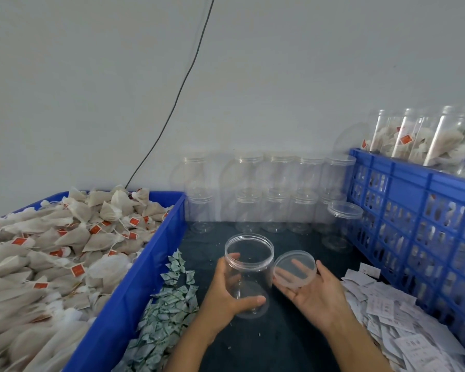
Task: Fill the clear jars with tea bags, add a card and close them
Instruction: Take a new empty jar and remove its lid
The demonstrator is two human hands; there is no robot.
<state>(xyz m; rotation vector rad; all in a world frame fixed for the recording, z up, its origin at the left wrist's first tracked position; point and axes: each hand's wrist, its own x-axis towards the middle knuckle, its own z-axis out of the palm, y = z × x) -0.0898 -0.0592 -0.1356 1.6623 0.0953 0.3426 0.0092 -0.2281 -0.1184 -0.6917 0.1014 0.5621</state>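
Note:
My left hand grips an empty clear jar just above the dark mat, thumb across its lower front, mouth open and tilted away from me. My right hand holds the jar's clear lid beside the mouth, the lid lying on my fingers with the thumb at its right rim. A blue bin on the left is heaped with pyramid tea bags bearing red tags. White cards lie scattered at the right.
Small green-white folded packets lie between the bin and my left arm. Rows of capped empty jars stand stacked against the wall. A blue slatted crate at right carries filled jars on top. A black cable hangs down the wall.

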